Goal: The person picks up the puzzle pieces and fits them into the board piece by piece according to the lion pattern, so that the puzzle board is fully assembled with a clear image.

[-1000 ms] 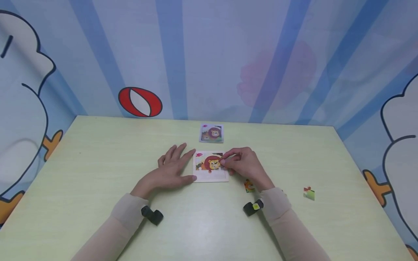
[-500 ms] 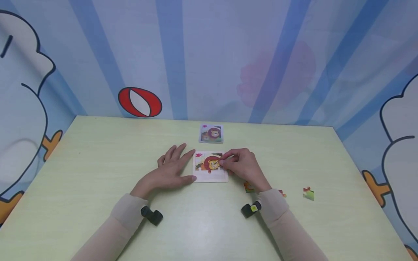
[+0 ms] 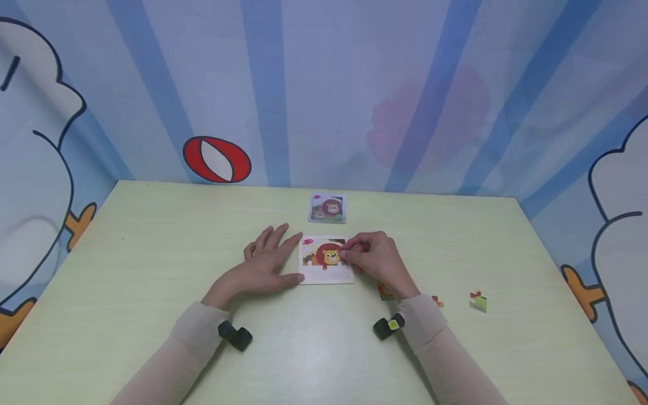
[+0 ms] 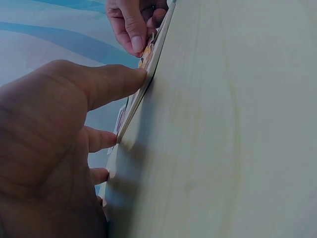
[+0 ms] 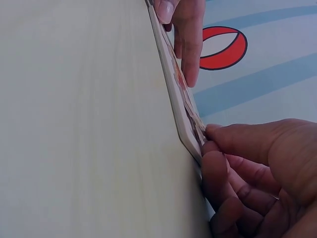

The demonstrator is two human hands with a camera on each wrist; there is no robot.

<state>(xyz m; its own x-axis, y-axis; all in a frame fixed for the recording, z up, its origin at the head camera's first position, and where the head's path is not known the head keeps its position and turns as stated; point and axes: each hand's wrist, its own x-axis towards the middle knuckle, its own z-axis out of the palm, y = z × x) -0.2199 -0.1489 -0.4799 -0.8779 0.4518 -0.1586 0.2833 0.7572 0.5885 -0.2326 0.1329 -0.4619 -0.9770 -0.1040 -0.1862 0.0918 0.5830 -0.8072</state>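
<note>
A white-framed puzzle board [image 3: 326,277] lies flat on the table, its upper part filled with lion puzzle pieces [image 3: 328,256] and its lower strip bare white. My left hand [image 3: 263,269] spreads beside it, thumb and index finger touching the left edge; the left wrist view shows the thumb's tip on the rim. At the board's right side, my right hand [image 3: 378,257] pinches a puzzle piece [image 5: 199,128] between thumb and index finger. That piece sits slightly raised at the picture's right edge in the right wrist view. Its printed face is mostly hidden by the fingers.
Behind the board lies a small card [image 3: 327,208] with the same lion picture. Loose pieces rest to the right: an orange one [image 3: 384,291] partly under the right wrist, a red one [image 3: 439,301] by the sleeve, and a green one [image 3: 478,301]. A printed curtain [image 3: 324,101] backs the table.
My right hand has shifted very slightly left and down, still pinching at the board's right side. More of the red loose piece shows beside the sleeve. The left hand stays put.
</note>
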